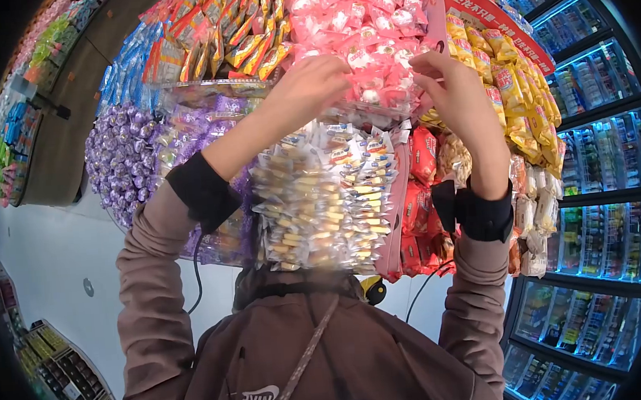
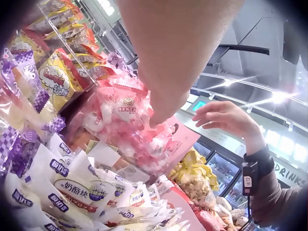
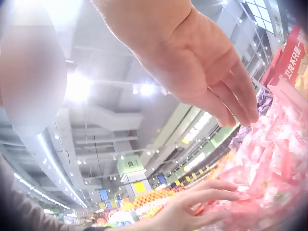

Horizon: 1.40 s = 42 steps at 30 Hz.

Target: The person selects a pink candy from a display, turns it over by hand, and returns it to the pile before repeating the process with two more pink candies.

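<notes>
Pink-wrapped candies [image 1: 371, 70] fill a bin at the middle of the display. My left hand [image 1: 316, 85] reaches in from the left, and in the right wrist view that left hand [image 3: 192, 204] lays extended fingers over the pink wrappers. On the bin's other side, my right hand [image 1: 455, 86] hovers near its right edge. Seen in the right wrist view, the right hand [image 3: 211, 72] has loosely straight fingers pointing down toward the candies, holding nothing. From the left wrist, the pink packets [image 2: 127, 108] show close under the left fingers, whose tips are partly hidden.
White cheese-snack packets [image 1: 328, 199] fill the nearer bin. Purple candies [image 1: 120, 147] lie at the left, yellow bags [image 1: 529, 96] and red packets [image 1: 421, 200] at the right. A red sign [image 1: 486, 17] edges the display. Lit drink coolers [image 1: 603, 150] line the right side.
</notes>
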Each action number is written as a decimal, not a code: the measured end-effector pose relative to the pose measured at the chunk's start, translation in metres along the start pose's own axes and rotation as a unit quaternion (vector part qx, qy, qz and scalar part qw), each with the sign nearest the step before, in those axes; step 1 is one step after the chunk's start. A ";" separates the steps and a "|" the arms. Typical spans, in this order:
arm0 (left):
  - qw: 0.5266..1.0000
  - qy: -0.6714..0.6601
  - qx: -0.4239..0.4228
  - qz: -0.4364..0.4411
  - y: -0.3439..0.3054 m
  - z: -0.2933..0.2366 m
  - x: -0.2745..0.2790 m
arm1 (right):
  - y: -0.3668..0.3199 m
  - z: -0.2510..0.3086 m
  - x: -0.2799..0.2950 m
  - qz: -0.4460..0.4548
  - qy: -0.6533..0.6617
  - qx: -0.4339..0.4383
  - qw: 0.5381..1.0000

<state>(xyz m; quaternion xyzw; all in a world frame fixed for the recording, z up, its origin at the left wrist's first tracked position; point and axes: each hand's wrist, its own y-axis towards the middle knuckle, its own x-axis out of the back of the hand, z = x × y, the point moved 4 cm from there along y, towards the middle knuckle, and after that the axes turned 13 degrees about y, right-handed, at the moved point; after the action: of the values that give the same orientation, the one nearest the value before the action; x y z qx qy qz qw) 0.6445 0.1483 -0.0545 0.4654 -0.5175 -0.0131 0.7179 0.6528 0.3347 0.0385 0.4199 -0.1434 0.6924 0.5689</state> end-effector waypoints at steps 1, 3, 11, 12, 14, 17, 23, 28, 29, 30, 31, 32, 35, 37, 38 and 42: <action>1.000 0.005 -0.018 0.021 0.002 0.001 -0.004 | -0.010 0.006 0.003 -0.007 0.017 -0.002 1.000; 0.999 -0.005 -0.033 0.022 0.010 0.000 -0.005 | -0.030 0.017 0.005 -0.024 0.050 -0.003 0.998; 0.856 -0.416 0.300 -0.067 0.021 0.003 -0.004 | -0.060 -0.016 -0.019 0.000 0.179 -0.088 0.980; 0.801 -0.490 0.336 -0.069 0.020 -0.002 -0.003 | -0.059 -0.015 -0.023 0.003 0.185 -0.104 0.977; 0.737 -0.537 0.411 -0.025 0.016 -0.015 0.005 | -0.059 -0.012 -0.030 0.014 0.227 -0.118 0.967; 0.683 -0.572 0.454 0.007 0.001 -0.037 0.007 | -0.064 -0.008 -0.042 0.040 0.328 -0.129 0.935; 0.683 -0.569 0.457 -0.009 -0.020 -0.070 0.018 | -0.081 0.000 -0.066 0.064 0.469 -0.205 0.857; 0.643 -0.623 0.441 0.057 -0.053 -0.080 0.016 | -0.110 0.001 -0.072 0.107 0.308 -0.170 0.930; 0.646 -0.621 0.437 0.078 -0.059 -0.082 0.016 | -0.112 0.011 -0.068 0.111 0.270 -0.158 0.943; 0.624 -0.635 0.450 0.074 -0.063 -0.085 0.016 | -0.114 0.018 -0.066 0.114 0.232 -0.145 0.955; 0.603 -0.648 0.460 0.069 -0.067 -0.088 0.017 | -0.117 0.018 -0.067 0.079 0.215 -0.128 0.965; 0.581 -0.661 0.470 0.064 -0.070 -0.090 0.017 | -0.118 0.019 -0.068 0.057 0.195 -0.102 0.974; 0.537 -0.692 0.477 0.069 -0.079 -0.100 0.015 | -0.121 0.020 -0.066 0.011 0.126 -0.024 0.992; 0.554 -0.699 0.440 0.102 -0.084 -0.111 0.014 | -0.123 0.024 -0.063 0.022 0.051 0.001 0.998; 0.546 -0.698 0.451 0.105 -0.086 -0.115 0.015 | -0.124 0.026 -0.063 0.027 0.013 0.011 0.999; 0.525 -0.690 0.487 0.101 -0.089 -0.122 0.012 | -0.132 0.029 -0.077 0.058 -0.012 0.120 0.991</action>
<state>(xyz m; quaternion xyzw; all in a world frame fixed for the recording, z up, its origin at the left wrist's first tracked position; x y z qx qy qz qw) 0.7835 0.1720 -0.1100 0.5329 -0.8207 -0.0034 -0.2060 0.7845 0.3048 -0.0382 0.4842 -0.0898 0.7313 0.4718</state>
